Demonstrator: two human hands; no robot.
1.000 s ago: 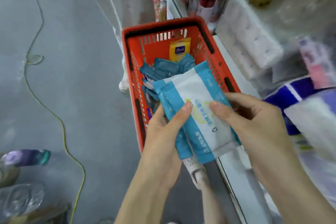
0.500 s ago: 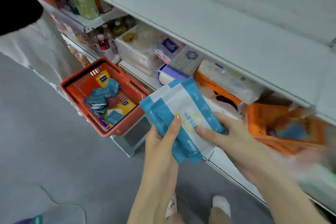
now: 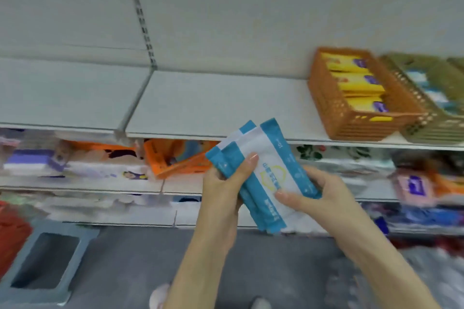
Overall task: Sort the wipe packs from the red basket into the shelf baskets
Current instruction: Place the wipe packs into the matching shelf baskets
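My left hand (image 3: 221,190), right hand (image 3: 324,198) gripped blue wipe packs (image 3: 266,173), axis near-upright; olive shelf basket (image 3: 426,130) lay up-right, nearer right hand.

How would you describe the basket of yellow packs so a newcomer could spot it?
Find the grey upper shelf. Toward its right two baskets stand side by side. Yours is the orange basket on the left, holding yellow packs; the olive basket beside it holds blue-and-white ones.

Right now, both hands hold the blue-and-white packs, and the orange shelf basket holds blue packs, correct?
Not quite: the head view shows yellow packs in the orange shelf basket. The left hand and right hand do hold the blue-and-white packs.
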